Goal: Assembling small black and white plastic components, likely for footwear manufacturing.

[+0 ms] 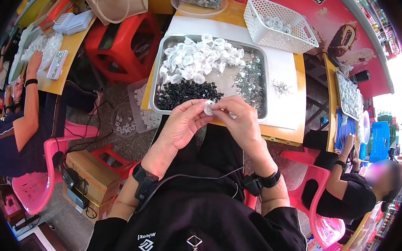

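Observation:
Between the fingertips of both hands is a small clear plastic cup-shaped part [209,109], in front of the metal tray's near edge. My left hand [185,122] pinches it from the left with thumb and fingers. From the right, my right hand [238,120] presses thumb and forefinger against it; what else may be in these fingers is hidden. Just beyond lies the metal tray [226,80]. It holds a heap of clear plastic cups [197,56], a pile of small black pieces [187,95] and a scatter of small silvery pieces [252,83].
A white perforated basket [276,33] with clear parts stands at the back right. Few small pieces [281,87] lie on white paper right of the tray. A red stool [120,47] stands far left, a parts bin [137,101] nearer. Other people work at both sides.

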A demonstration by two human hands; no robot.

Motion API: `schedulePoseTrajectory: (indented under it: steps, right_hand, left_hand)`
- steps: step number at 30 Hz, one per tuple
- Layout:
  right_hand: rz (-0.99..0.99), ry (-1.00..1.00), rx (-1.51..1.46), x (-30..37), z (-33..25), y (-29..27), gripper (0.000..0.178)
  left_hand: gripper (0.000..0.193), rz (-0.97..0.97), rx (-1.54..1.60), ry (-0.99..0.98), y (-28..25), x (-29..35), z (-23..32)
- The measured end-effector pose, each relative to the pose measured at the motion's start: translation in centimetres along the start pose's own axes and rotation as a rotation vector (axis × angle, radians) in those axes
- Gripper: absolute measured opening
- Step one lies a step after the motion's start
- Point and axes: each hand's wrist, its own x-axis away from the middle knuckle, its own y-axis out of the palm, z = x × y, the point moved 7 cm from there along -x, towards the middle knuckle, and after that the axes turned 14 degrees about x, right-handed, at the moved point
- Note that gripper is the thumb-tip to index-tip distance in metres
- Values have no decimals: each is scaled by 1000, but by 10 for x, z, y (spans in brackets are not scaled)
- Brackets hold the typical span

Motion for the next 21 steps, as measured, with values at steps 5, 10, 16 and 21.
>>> schedulePoseTrajectory:
  steps: [5, 10, 16, 21]
  right_hand:
    - [34, -231, 193, 3, -12, -1, 11]
    - [-60, -205, 192, 6, -11, 3, 16]
    - [-27, -272, 305, 8, -21, 3, 20]
    - [54, -399, 395, 11, -26, 3, 22]
  left_hand:
    - [19, -7, -4, -1, -1, 2, -1]
    - [19, 27, -12, 19, -9, 2, -1]
    - [21, 17, 6, 21, 1, 5, 2]
    - [20, -2, -17, 19, 8, 7, 3]
